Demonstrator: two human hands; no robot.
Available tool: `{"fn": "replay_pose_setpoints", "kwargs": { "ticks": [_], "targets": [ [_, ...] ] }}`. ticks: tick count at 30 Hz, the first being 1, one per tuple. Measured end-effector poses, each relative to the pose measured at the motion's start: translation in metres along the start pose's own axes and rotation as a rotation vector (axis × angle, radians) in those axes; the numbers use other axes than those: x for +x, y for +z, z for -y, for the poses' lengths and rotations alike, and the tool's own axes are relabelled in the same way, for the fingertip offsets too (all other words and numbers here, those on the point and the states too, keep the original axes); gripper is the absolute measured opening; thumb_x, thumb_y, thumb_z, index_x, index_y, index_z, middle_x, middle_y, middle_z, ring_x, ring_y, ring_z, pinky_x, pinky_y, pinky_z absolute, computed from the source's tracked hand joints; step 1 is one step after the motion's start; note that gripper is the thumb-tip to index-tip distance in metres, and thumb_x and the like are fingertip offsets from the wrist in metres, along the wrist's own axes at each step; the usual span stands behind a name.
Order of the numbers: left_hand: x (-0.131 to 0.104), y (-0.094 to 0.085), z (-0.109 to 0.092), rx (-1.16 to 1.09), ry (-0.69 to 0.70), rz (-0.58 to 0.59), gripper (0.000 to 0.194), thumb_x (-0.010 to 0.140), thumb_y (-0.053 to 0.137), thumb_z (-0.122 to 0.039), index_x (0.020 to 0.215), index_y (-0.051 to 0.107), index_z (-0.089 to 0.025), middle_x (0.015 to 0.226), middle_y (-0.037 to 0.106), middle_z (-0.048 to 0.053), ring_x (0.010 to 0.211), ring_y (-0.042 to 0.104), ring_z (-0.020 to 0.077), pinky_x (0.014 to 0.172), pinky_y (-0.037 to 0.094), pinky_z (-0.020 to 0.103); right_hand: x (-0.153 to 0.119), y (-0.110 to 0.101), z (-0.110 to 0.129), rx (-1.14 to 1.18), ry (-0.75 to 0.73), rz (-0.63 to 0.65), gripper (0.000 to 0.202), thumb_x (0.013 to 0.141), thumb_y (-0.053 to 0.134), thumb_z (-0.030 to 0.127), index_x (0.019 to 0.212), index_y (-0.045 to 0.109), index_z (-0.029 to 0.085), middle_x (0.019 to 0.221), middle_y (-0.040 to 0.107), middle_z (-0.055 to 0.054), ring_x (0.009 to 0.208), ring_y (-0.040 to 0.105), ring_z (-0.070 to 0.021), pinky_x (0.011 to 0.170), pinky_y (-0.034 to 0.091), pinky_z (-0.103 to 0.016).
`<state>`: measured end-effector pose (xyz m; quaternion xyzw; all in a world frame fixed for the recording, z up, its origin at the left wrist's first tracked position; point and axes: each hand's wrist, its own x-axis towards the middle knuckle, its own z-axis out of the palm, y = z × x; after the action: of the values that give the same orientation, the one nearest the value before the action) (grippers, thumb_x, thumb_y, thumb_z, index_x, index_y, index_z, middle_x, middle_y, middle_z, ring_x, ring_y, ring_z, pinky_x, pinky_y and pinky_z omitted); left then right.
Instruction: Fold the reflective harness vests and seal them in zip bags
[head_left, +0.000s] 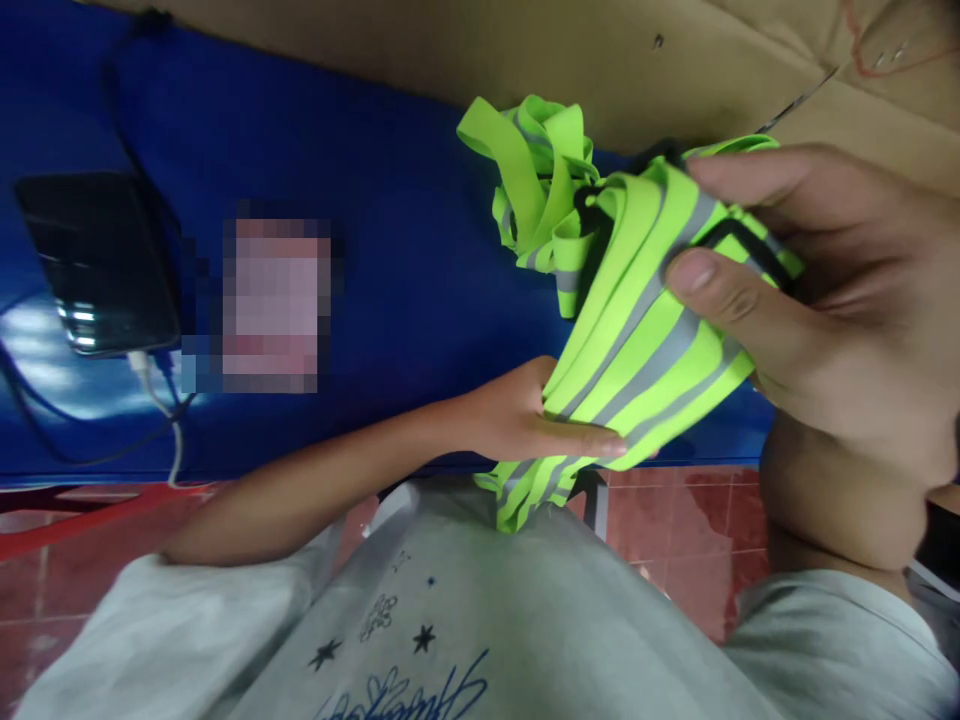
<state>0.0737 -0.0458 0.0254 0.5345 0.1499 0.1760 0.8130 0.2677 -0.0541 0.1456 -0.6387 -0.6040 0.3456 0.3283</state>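
A bundle of neon yellow-green reflective straps with grey stripes stretches between both hands above the blue table. My left hand is closed around its lower part, thumb across the front, and loose ends hang below toward my shirt. At the upper end my right hand grips the same straps between thumb and fingers, beside a black buckle or slider. Behind the bundle lies a tangled heap of matching straps; whether it joins the held ones I cannot tell.
On the blue table at left lies a dark phone-like device with white and black cables plugged in. A blurred-out pixelated item sits beside it. Brown cardboard borders the far side. Red floor tiles show below.
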Motion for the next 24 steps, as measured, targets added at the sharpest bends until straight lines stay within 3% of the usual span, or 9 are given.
{"fn": "replay_pose_setpoints", "kwargs": {
  "ticks": [2,4,7,11,15,18,20,23,24],
  "targets": [
    [-0.001,-0.001,0.002,0.043,0.024,0.03,0.018,0.091,0.075,-0.035,0.092,0.073,-0.017,0.09,0.077,0.006,0.097,0.074,0.0253,0.088,0.061,0.037,0.009,0.002,-0.012,0.133,0.092,0.077,0.034,0.084,0.086,0.035,0.117,0.081,0.03,0.11,0.078,0.004,0.096,0.073,-0.0128,0.083,0.06,-0.02],
    [-0.001,-0.004,0.005,0.122,0.058,0.031,0.021,0.094,0.073,-0.037,0.089,0.072,-0.017,0.088,0.077,0.006,0.099,0.073,0.0254,0.091,0.06,0.038,0.013,0.004,-0.027,0.442,0.343,0.235,0.031,0.079,0.089,0.033,0.109,0.083,0.028,0.097,0.08,0.002,0.081,0.074,-0.0114,0.072,0.06,-0.018],
    [-0.001,-0.007,0.009,0.207,0.12,0.09,0.018,0.096,0.07,-0.034,0.095,0.073,-0.016,0.099,0.079,0.007,0.102,0.072,0.0232,0.1,0.057,0.038,0.007,0.011,-0.048,0.729,0.649,0.404,0.032,0.073,0.093,0.032,0.103,0.082,0.024,0.089,0.079,0.0,0.075,0.075,-0.0117,0.069,0.061,-0.018],
    [0.0,-0.006,0.012,0.266,0.154,0.074,0.018,0.096,0.067,-0.028,0.109,0.073,-0.016,0.12,0.077,0.01,0.119,0.069,0.0239,0.112,0.051,0.04,-0.009,0.025,-0.067,0.831,0.789,0.522,0.036,0.079,0.088,0.037,0.109,0.079,0.02,0.095,0.08,-0.004,0.072,0.073,-0.0127,0.069,0.062,-0.022],
    [0.0,-0.005,0.014,0.296,0.15,0.038,0.017,0.096,0.065,-0.027,0.108,0.072,-0.017,0.112,0.078,0.008,0.121,0.068,0.0246,0.114,0.05,0.041,-0.02,0.039,-0.081,0.725,0.692,0.519,0.038,0.087,0.081,0.047,0.114,0.077,0.021,0.105,0.079,-0.004,0.085,0.073,-0.0131,0.074,0.059,-0.021],
    [0.001,-0.007,0.012,0.264,0.109,0.032,0.017,0.095,0.066,-0.026,0.109,0.071,-0.017,0.113,0.077,0.008,0.113,0.07,0.0225,0.106,0.053,0.038,-0.021,0.04,-0.088,0.528,0.467,0.459,0.039,0.091,0.078,0.046,0.124,0.074,0.026,0.121,0.076,-0.003,0.101,0.072,-0.0151,0.084,0.058,-0.024],
    [0.002,-0.009,0.012,0.219,0.07,0.045,0.016,0.096,0.066,-0.028,0.107,0.07,-0.016,0.107,0.077,0.007,0.104,0.071,0.0204,0.098,0.055,0.035,-0.02,0.035,-0.088,0.4,0.323,0.405,0.032,0.096,0.072,0.048,0.122,0.075,0.028,0.12,0.076,-0.002,0.106,0.071,-0.0158,0.09,0.057,-0.026],
    [0.005,-0.013,0.012,0.184,0.024,0.046,0.017,0.096,0.067,-0.03,0.105,0.069,-0.016,0.102,0.076,0.005,0.098,0.07,0.0191,0.091,0.056,0.032,-0.019,0.028,-0.082,0.331,0.212,0.482,0.043,0.104,0.051,0.06,0.117,0.076,0.027,0.115,0.076,-0.002,0.107,0.071,-0.0175,0.09,0.057,-0.028],
    [0.005,-0.014,0.012,0.195,0.01,0.042,0.017,0.096,0.067,-0.031,0.103,0.069,-0.016,0.101,0.076,0.004,0.096,0.07,0.0188,0.089,0.056,0.031,-0.018,0.027,-0.08,0.31,0.184,0.52,0.046,0.103,0.052,0.063,0.119,0.074,0.027,0.115,0.076,-0.003,0.106,0.071,-0.0184,0.088,0.057,-0.029]
  ]
}}
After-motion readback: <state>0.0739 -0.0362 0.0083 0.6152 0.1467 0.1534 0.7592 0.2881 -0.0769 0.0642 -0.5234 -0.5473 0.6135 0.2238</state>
